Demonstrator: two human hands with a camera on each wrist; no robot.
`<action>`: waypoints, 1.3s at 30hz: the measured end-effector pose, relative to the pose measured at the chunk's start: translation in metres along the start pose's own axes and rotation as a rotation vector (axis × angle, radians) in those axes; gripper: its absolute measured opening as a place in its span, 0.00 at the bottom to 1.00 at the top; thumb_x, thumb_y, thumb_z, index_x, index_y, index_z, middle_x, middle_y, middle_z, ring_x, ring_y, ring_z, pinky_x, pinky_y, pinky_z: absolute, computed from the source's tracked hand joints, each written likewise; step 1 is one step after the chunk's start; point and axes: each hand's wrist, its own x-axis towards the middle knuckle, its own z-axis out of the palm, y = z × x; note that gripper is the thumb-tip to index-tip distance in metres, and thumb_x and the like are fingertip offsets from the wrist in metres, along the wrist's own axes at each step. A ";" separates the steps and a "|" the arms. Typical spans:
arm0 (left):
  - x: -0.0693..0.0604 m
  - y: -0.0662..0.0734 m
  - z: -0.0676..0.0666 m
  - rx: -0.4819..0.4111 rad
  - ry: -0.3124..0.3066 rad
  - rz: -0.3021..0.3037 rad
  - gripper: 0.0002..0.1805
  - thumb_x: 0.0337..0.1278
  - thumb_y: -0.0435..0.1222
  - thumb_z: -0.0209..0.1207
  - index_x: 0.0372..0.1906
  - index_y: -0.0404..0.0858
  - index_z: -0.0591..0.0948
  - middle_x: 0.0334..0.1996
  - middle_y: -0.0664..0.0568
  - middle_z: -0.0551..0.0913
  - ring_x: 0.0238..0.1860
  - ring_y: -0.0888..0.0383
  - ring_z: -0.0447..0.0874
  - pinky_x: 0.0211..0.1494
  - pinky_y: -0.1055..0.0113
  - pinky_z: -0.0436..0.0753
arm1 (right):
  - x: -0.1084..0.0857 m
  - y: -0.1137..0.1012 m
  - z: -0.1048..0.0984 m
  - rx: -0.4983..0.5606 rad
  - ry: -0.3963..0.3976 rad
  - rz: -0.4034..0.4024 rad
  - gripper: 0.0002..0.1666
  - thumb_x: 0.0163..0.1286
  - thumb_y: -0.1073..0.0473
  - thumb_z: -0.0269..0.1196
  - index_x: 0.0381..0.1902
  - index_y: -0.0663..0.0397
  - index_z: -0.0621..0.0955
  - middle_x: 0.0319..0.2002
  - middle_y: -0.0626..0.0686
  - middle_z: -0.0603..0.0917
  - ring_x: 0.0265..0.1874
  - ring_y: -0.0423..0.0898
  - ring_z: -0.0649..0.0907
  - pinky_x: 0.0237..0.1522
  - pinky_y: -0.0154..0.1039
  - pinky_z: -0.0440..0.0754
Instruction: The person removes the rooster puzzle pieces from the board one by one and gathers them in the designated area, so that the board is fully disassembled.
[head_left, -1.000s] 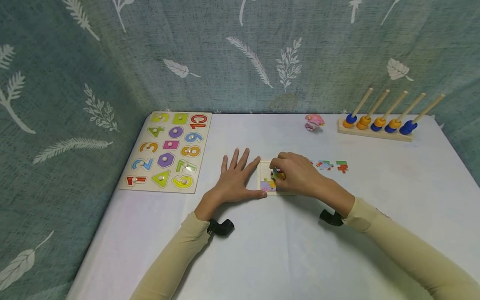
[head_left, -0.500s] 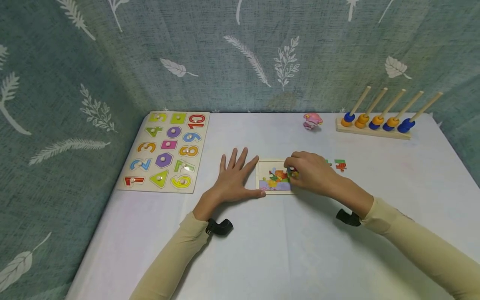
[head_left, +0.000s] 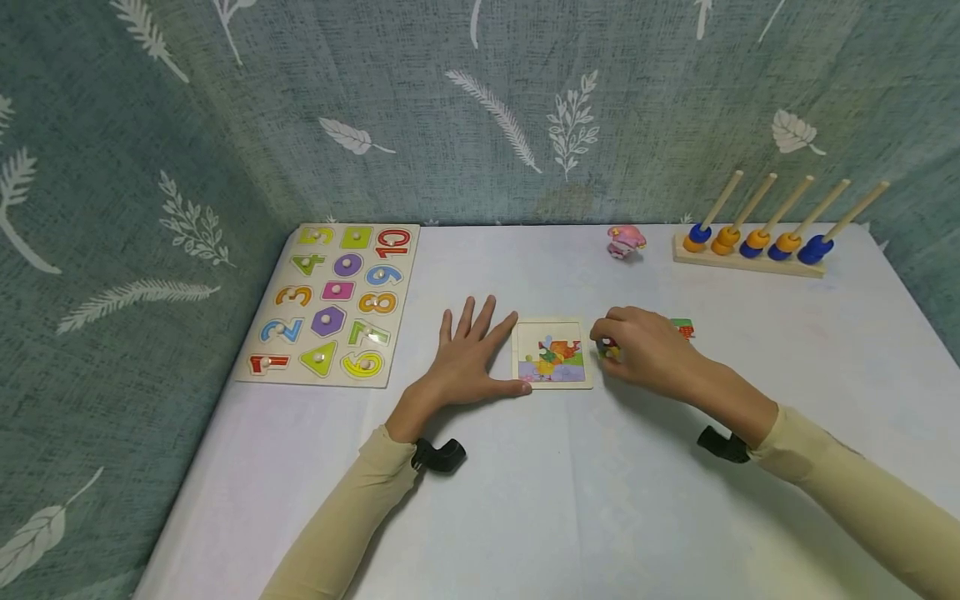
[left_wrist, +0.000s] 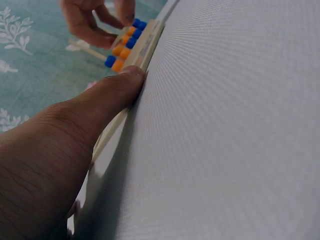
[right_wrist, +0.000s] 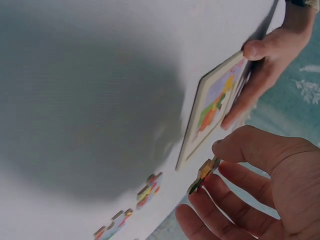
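Observation:
A small square puzzle frame (head_left: 551,322) lies flat, its lower part filled with colourful pieces and its upper part bare. The left hand (head_left: 467,362) is spread flat at the frame's left side, thumb on the lower left corner; the left wrist view shows that thumb on the frame's edge. Just right of the frame, the right hand (head_left: 651,354) holds a puzzle piece (right_wrist: 204,173) between thumb and fingers, lifted off the cloth in the right wrist view. Loose pieces (right_wrist: 148,190) lie on the table near it; one green and red piece (head_left: 684,327) shows beyond the knuckles.
A number and shape board (head_left: 318,317) lies at the left. At the back stand a small pink figure (head_left: 626,242) and, farther right, a wooden peg stand (head_left: 748,260) with blue and orange beads. A patterned cloth (head_left: 420,100) hangs behind the table.
The right hand has moved right, from over the frame to beside it, holding a piece. More joined pieces in the frame are uncovered. The left hand has stayed at the frame.

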 end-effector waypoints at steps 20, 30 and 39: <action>0.001 -0.001 0.002 -0.001 0.006 0.004 0.61 0.45 0.70 0.64 0.81 0.52 0.52 0.81 0.45 0.37 0.78 0.42 0.26 0.73 0.39 0.27 | -0.012 0.016 0.010 0.013 0.018 0.009 0.14 0.53 0.67 0.75 0.39 0.59 0.86 0.36 0.54 0.84 0.35 0.51 0.82 0.38 0.48 0.82; 0.001 0.000 0.002 0.006 -0.002 -0.005 0.61 0.45 0.71 0.63 0.81 0.52 0.51 0.81 0.45 0.37 0.78 0.42 0.25 0.72 0.39 0.27 | -0.014 0.019 0.014 0.027 -0.027 0.036 0.16 0.52 0.66 0.76 0.40 0.58 0.86 0.40 0.55 0.84 0.40 0.54 0.83 0.43 0.53 0.81; 0.001 0.000 0.001 0.013 -0.008 -0.011 0.61 0.46 0.72 0.62 0.81 0.53 0.50 0.81 0.46 0.36 0.78 0.42 0.25 0.72 0.39 0.27 | -0.012 0.019 0.013 0.023 -0.084 0.037 0.14 0.54 0.65 0.75 0.40 0.57 0.86 0.37 0.53 0.84 0.36 0.50 0.81 0.42 0.51 0.81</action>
